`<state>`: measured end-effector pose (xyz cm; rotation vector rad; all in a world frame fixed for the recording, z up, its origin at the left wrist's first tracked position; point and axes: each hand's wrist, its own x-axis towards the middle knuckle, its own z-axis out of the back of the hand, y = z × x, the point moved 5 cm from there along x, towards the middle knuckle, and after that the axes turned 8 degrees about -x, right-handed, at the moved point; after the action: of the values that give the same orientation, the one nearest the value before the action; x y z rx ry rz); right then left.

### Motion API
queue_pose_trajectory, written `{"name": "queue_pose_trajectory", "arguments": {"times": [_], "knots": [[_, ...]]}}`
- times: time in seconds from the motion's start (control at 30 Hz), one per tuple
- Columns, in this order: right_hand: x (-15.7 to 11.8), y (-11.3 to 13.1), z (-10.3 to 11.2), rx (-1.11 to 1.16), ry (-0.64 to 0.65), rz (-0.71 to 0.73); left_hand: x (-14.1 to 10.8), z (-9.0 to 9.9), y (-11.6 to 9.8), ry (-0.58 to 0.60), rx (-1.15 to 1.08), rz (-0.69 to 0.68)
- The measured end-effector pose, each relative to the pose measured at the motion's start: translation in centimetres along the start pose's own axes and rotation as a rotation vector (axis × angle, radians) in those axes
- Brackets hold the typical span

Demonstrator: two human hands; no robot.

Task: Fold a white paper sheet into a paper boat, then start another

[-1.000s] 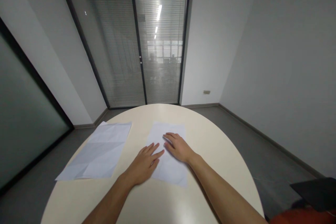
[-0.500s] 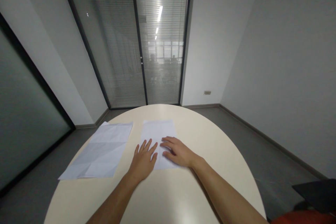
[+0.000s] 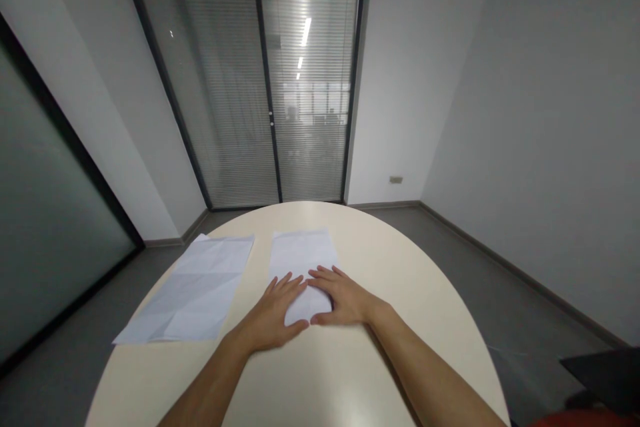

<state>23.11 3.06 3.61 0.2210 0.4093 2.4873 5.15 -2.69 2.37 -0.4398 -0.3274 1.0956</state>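
Note:
A white sheet of paper (image 3: 303, 250) lies flat near the middle of the round cream table (image 3: 400, 260). My left hand (image 3: 275, 312) rests over its lower left part, fingers spread and thumb pointing right. Over the right side of the same sheet lies my right hand (image 3: 345, 297), also with fingers apart. The fingertips and thumbs of both hands nearly meet, framing a patch of paper between them. Neither hand grips anything. My hands cover the sheet's lower corners.
Larger creased white sheets (image 3: 200, 287) lie at the table's left, reaching its edge. A black and red object (image 3: 605, 373), partly cut off, is at the lower right beyond the table. Behind stand glass doors with blinds (image 3: 310, 147).
My left hand has turned clockwise and its thumb has moved down and right. My right hand's thumb has dropped toward the sheet's lower edge. The paper looks unmoved.

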Motion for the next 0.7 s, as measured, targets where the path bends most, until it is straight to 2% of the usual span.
{"name": "queue_pose_trajectory", "arguments": {"times": [0.5, 0.7], "knots": [[-0.39, 0.65, 0.47, -0.006, -0.009, 0.001, 0.10, 0.39, 0.18, -0.065, 0.002, -0.038], [-0.45, 1.00, 0.84, -0.029, -0.002, 0.004, 0.06, 0.56, 0.16, -0.054, -0.021, -0.034]]}}
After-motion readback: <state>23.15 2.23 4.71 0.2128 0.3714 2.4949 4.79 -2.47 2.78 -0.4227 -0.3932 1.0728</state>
